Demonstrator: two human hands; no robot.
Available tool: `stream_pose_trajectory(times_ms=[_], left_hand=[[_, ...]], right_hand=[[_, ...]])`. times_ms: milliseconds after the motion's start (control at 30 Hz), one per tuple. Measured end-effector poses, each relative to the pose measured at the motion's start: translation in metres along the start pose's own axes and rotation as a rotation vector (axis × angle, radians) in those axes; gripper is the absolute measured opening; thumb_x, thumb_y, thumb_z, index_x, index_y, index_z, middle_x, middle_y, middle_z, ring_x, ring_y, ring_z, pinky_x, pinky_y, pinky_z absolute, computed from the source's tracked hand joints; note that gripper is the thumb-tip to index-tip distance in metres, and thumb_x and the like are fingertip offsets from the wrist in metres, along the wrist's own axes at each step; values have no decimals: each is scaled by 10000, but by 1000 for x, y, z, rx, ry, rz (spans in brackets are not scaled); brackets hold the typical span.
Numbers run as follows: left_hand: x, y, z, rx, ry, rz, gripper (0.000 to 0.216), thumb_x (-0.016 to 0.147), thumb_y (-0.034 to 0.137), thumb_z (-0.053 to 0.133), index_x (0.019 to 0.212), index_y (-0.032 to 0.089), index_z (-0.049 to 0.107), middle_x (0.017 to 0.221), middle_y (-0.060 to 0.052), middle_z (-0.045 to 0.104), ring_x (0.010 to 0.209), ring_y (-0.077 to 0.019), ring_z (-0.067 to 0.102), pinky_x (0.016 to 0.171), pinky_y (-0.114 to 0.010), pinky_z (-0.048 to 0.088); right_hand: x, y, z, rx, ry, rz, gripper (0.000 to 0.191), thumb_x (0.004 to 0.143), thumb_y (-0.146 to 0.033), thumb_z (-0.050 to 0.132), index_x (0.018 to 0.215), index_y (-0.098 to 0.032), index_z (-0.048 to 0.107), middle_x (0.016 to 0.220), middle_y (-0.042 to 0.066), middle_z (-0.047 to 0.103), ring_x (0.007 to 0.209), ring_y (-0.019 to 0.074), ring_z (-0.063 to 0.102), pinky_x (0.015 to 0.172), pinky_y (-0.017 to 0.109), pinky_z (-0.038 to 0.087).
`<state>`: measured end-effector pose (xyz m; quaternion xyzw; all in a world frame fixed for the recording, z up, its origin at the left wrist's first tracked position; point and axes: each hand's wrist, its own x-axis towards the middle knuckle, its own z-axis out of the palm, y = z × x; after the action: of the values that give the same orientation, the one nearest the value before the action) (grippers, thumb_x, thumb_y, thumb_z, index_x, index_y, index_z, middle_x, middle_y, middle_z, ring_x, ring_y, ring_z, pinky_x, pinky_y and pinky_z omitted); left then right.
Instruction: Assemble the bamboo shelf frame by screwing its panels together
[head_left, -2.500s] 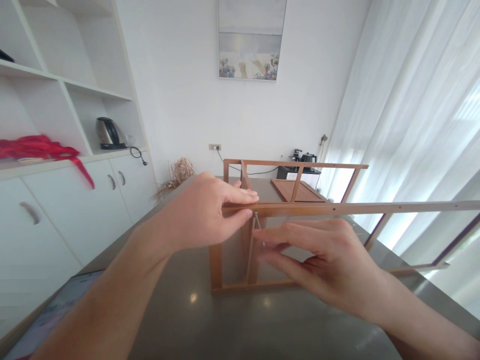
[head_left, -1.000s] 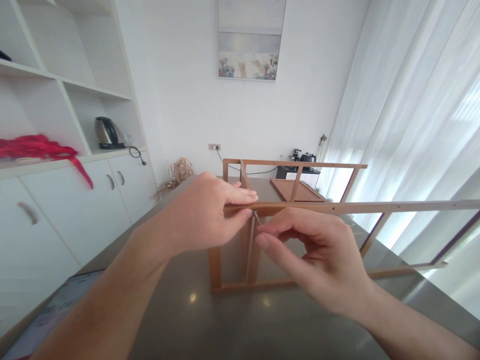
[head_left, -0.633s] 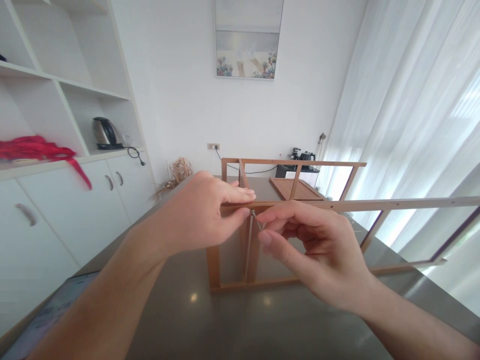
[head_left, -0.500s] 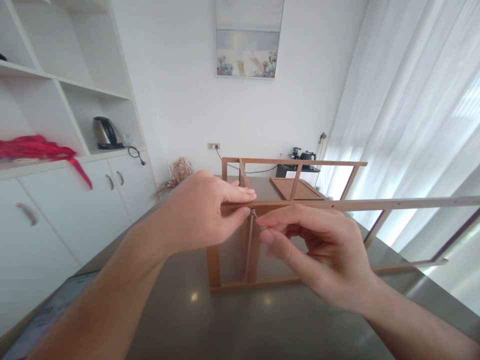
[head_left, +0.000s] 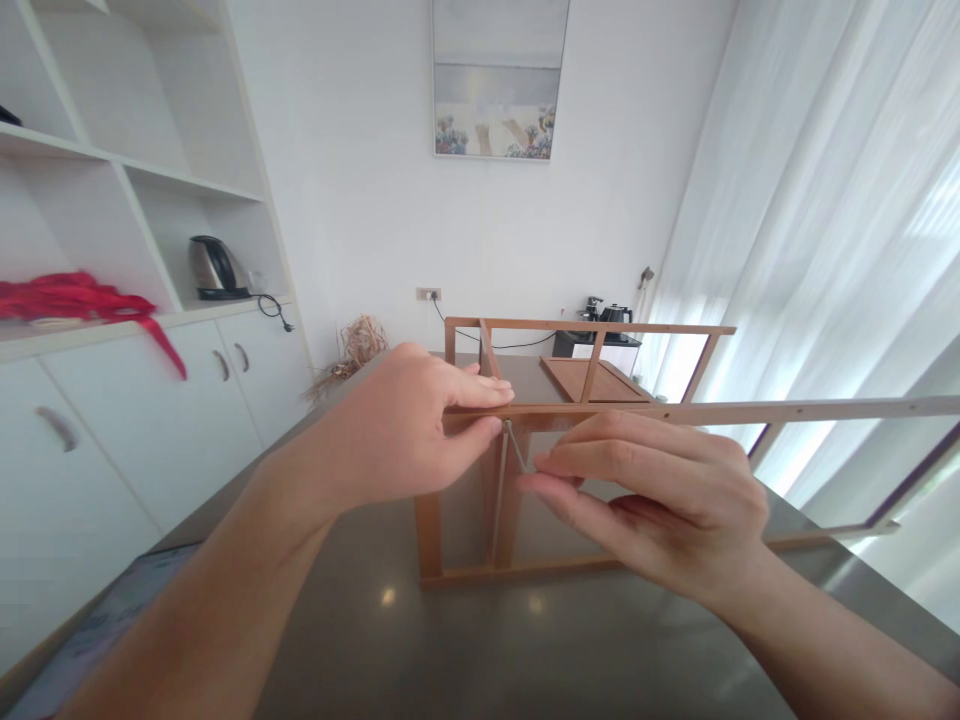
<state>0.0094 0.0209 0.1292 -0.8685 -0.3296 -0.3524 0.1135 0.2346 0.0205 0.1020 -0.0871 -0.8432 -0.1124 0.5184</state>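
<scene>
A brown wooden frame (head_left: 720, 411) with long rails and crossbars stands on the grey table. My left hand (head_left: 397, 430) is closed around the near end of its top rail, fingers flat on top and thumb underneath. Just right of that thumb, a thin silver rod, which looks like a hex key (head_left: 516, 447), slants down from the underside of the rail. Its lower end is pinched between the thumb and fingers of my right hand (head_left: 660, 490). What the upper tip sits in is too small to make out.
The grey table (head_left: 450, 650) spreads under the frame. A flat wooden panel (head_left: 600, 380) lies behind the near rail. At the lower left edge is a printed sheet or screen (head_left: 105, 620). White cabinets (head_left: 112, 430) line the left side, and a curtain (head_left: 825, 200) hangs right.
My right hand has shifted slightly right and down along the hex key, so more of the rod shows. My left hand stays on the rail.
</scene>
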Motion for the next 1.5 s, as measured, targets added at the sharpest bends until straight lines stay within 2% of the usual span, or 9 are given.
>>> stream_pose_trajectory(times_ms=[133,333,667,767,867,1000,1133,1233,1500], left_hand=[[0,0,0,-12,-10,-2,180,900,209,596,903,228,775,915,19,804,964,-185,763,1070,-347,528],[0,-1,0,-1,-10,-7,188,889,201,600,930,237,780,932,28,806,983,-187,758,1074,-332,526],[-2,-3,1,7,-10,-37,196,873,216,623,886,304,798,1052,42,797,1008,-248,756,1000,-380,578],[-3,-3,1,3,-11,-51,199,872,216,626,914,300,801,1099,41,786,1007,-245,755,1017,-383,567],[-3,-3,1,-7,-21,-58,211,876,215,622,947,299,801,1116,42,782,1027,-236,749,1025,-373,560],[-3,-3,1,-12,-32,-61,227,879,219,622,999,298,797,1143,37,774,1059,-234,739,1022,-366,558],[-3,-4,0,-3,-45,-54,213,880,222,621,966,302,799,1137,41,776,1061,-244,738,1021,-379,556],[-3,-4,0,-5,-46,-52,225,883,226,620,993,315,795,1135,51,775,1087,-240,729,1010,-371,561],[-3,-3,0,-10,-37,-49,233,878,220,623,998,315,799,1129,50,777,1066,-232,737,1006,-352,562]], right_hand=[[1,-5,1,-16,-18,10,93,827,-81,758,852,-147,697,746,17,721,662,100,670,608,197,558],[-1,-8,3,30,-64,53,89,861,-72,697,906,-148,691,691,-11,674,581,70,594,522,188,466],[-6,-10,6,55,-165,125,147,910,-86,590,948,-197,678,628,-42,600,500,67,464,464,206,363],[-6,-10,6,81,-165,142,107,913,-106,628,957,-183,688,630,-46,613,485,56,470,457,198,367],[-5,-11,5,109,-169,153,93,906,-127,658,981,-169,695,666,-35,663,511,60,543,486,188,419],[-4,-13,1,165,-234,160,243,839,-56,624,1054,-152,685,714,-28,701,567,77,620,540,186,487],[-4,-12,-5,167,-338,160,380,765,4,592,1103,-156,661,740,-43,693,572,73,604,503,191,460],[-5,-10,-8,153,-376,153,355,790,-1,596,1098,-167,660,764,-33,698,600,84,613,506,202,456],[-3,-8,-8,98,-375,123,207,925,-89,580,1099,-167,659,742,-10,688,574,85,587,499,219,424]])
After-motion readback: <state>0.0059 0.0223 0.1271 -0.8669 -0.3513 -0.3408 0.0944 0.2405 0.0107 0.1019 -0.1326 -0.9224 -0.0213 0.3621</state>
